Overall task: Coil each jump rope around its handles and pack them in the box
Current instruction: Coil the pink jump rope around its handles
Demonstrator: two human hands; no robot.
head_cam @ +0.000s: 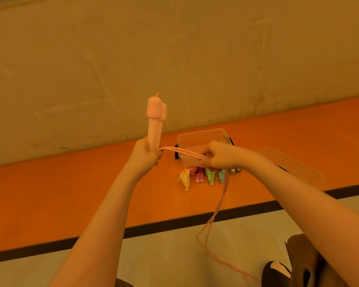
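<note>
**Pink rope: coiling only at the start**

Head view: nearest, at 5 o'clock, loose pink cord (210, 222) hanging down to the floor. Left hand (146, 155) wrapped tight around both pink handles (154, 121), held upright. Right hand (218, 155) pinching the doubled cord, stretched between the hands. Beyond, four coiled ropes (203, 177) lying on the orange floor, just before the clear box (203, 134), at 12 o'clock from them. Seemingly nothing packed yet; lid (292, 164) lying at 3 o'clock.
</note>
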